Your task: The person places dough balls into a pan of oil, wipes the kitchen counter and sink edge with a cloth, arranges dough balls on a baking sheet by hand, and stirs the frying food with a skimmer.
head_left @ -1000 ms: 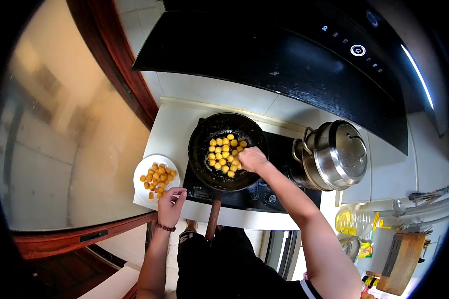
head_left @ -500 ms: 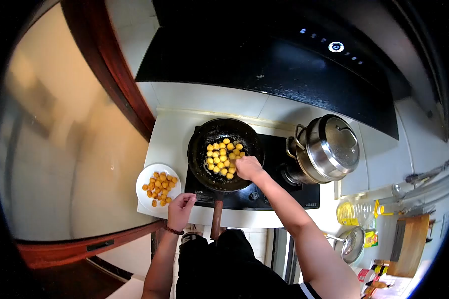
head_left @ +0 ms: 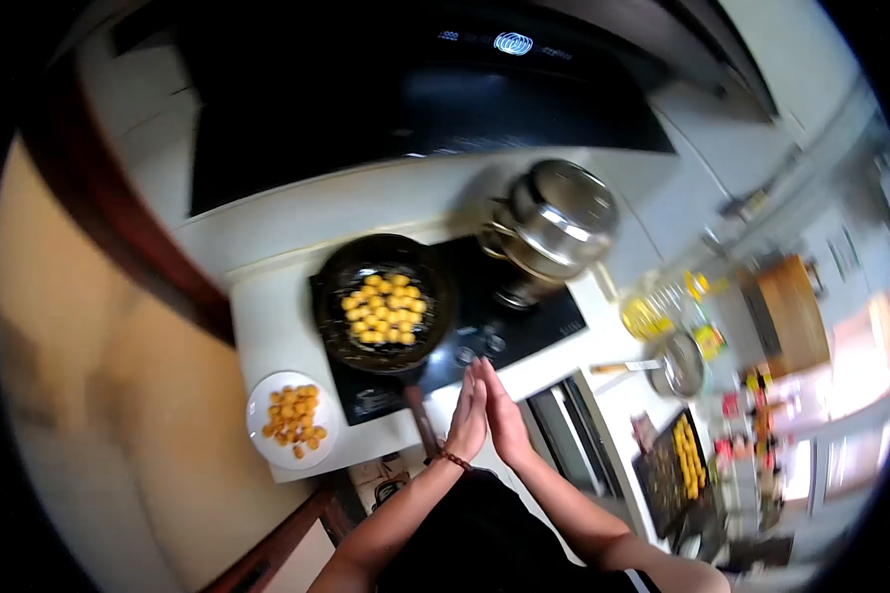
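Observation:
My left hand (head_left: 469, 423), with a beaded bracelet at the wrist, and my right hand (head_left: 505, 420) meet palm to palm in front of the stove. Their fingers are stretched out straight, and I see nothing held between them. Just left of them is the brown handle (head_left: 422, 420) of a black frying pan (head_left: 435, 272), which sits on the black cooktop (head_left: 364, 400). Several yellow dough balls (head_left: 386, 309) lie in the pan. Browner fried balls (head_left: 292, 417) fill the middle of a white plate (head_left: 258, 407) on the counter to the left.
A steel steamer pot (head_left: 564, 232) stands on the right burner. Along the right counter are an oil bottle (head_left: 651, 311), a strainer (head_left: 677, 368) and a dark tray (head_left: 663, 479) with yellow pieces. The range hood (head_left: 396, 99) hangs above; a wooden-framed door borders the left.
My right hand has left the balls in the pan and my left hand has moved right from beside the plate; they now meet. The view has turned rightward, bringing the tray into sight.

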The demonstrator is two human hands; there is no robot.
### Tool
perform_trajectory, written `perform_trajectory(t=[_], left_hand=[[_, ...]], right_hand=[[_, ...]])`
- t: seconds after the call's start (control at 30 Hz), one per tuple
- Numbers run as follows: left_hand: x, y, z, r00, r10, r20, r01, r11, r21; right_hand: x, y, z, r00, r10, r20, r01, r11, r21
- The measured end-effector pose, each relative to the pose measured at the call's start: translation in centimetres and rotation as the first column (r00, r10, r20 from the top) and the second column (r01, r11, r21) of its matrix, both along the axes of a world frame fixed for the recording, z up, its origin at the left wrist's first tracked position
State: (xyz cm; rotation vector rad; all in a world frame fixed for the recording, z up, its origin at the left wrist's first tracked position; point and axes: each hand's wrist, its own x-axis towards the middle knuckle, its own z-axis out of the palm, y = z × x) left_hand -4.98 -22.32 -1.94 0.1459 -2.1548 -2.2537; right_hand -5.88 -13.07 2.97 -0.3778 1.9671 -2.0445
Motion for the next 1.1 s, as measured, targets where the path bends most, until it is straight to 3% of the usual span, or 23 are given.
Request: perform_trajectory(t=[0.03, 0.07, 0.13, 0.2, 0.27, 0.3, 0.33, 0.37, 0.4, 0.43, 0.47, 0.53, 0.57, 0.6, 0.67, 0.7, 0.73, 0.8, 0.87, 0.93, 1.0, 1.03, 1.1], left_hand=[[0.2, 2.0, -0.1, 0.993, -0.108, 0.045, 0.095, 0.968, 0.23], [0.7, 3.6, 0.5, 0.981, -0.188, 0.039, 0.174, 0.956, 0.235], [1.3, 5.8, 3.2, 0.957, -0.279, -0.085, 0.281, 0.959, 0.02], [1.7, 7.8, 5.1, 0.907, -0.361, -0.214, 0.324, 0.927, -0.191], [1.7, 10.3, 2.1, 0.858, -0.47, -0.205, 0.284, 0.769, -0.573], [1.6, 11.7, 1.2, 0.895, -0.434, -0.105, 0.282, 0.732, -0.621], [1.3, 13.1, 0.7, 0.874, -0.474, -0.112, 0.307, 0.715, -0.629], [1.2, 14.8, -0.3, 0.841, -0.541, 0.018, 0.52, 0.8, -0.3], [1.2, 16.4, -1.3, 0.764, -0.632, 0.131, 0.626, 0.775, 0.086], [1.3, 17.9, -1.8, 0.649, -0.732, 0.207, 0.596, 0.658, 0.461], [2.7, 20.3, 0.8, 0.697, -0.639, 0.326, 0.358, 0.703, 0.614], [2.8, 23.4, 0.5, 0.617, -0.743, 0.26, 0.434, 0.597, 0.675], [2.2, 25.1, -0.1, 0.606, -0.752, 0.259, 0.45, 0.592, 0.668], [1.4, 26.5, -1.3, 0.563, -0.8, 0.207, 0.562, 0.554, 0.615], [-0.6, 29.3, -3.5, 0.503, -0.847, 0.171, 0.668, 0.506, 0.545], [-2.0, 31.0, -4.6, 0.496, -0.831, 0.253, 0.748, 0.557, 0.363], [-3.7, 32.9, -5.7, 0.503, -0.8, 0.327, 0.804, 0.572, 0.162], [-6.8, 36.3, -10.8, 0.671, -0.715, 0.198, 0.711, 0.696, 0.104], [-11.5, 38.5, -14.7, 0.714, -0.677, 0.177, 0.682, 0.616, -0.395], [-14.5, 40.9, -12.8, 0.787, -0.597, 0.156, 0.558, 0.581, -0.593], [-17.3, 42.5, -14.8, 0.812, -0.583, 0.024, 0.4, 0.527, -0.75], [-18.5, 43.1, -15.2, 0.807, -0.565, 0.171, 0.475, 0.451, -0.756], [-19.2, 44.2, -15.0, 0.8, -0.572, 0.18, 0.452, 0.379, -0.808]], right_hand=[[0.5, 1.0, 2.1, 0.982, 0.027, -0.189, 0.002, 0.988, 0.152], [0.2, 3.5, -1.5, 0.957, -0.014, -0.289, 0.079, 0.974, 0.214], [0.9, 5.8, -3.1, 0.913, -0.384, 0.139, 0.348, 0.91, 0.226], [2.6, 7.4, 0.3, 0.708, -0.283, 0.647, 0.533, 0.815, -0.227], [4.5, 9.9, 1.5, 0.693, -0.347, 0.632, 0.635, 0.709, -0.307], [5.1, 12.0, -1.1, 0.789, -0.374, 0.488, 0.586, 0.698, -0.412], [5.5, 13.7, -1.2, 0.777, -0.405, 0.482, 0.611, 0.669, -0.423], [5.9, 15.6, -1.2, 0.836, -0.538, 0.109, 0.547, 0.796, -0.26], [6.5, 17.3, -1.4, 0.809, -0.519, -0.276, 0.531, 0.846, -0.034], [7.1, 18.8, -2.2, 0.821, -0.451, -0.349, 0.55, 0.789, 0.274], [7.4, 21.0, -4.3, 0.804, -0.481, -0.35, 0.577, 0.772, 0.266], [7.8, 26.0, -9.2, 0.789, -0.567, -0.238, 0.599, 0.624, 0.502], [8.1, 27.8, -6.7, 0.685, -0.726, 0.062, 0.615, 0.621, 0.486], [8.1, 31.8, -7.6, 0.711, -0.667, 0.222, 0.514, 0.709, 0.483], [9.2, 36.5, -9.5, 0.66, -0.74, 0.13, 0.621, 0.634, 0.461], [9.2, 38.5, -9.7, 0.66, -0.722, 0.209, 0.642, 0.686, 0.342], [9.2, 40.8, -9.8, 0.663, -0.701, 0.262, 0.6, 0.708, 0.372], [8.9, 44.9, -12.1, 0.648, -0.702, 0.295, 0.637, 0.712, 0.295], [8.3, 48.3, -12.0, 0.643, -0.704, 0.301, 0.636, 0.71, 0.301], [7.9, 51.7, -13.7, 0.718, -0.645, 0.261, 0.59, 0.763, 0.265], [7.5, 53.8, -13.7, 0.713, -0.628, 0.311, 0.59, 0.778, 0.218], [7.1, 54.5, -14.6, 0.704, -0.628, 0.331, 0.613, 0.773, 0.163], [5.9, 55.2, -16.1, 0.677, -0.615, 0.405, 0.653, 0.756, 0.056]])
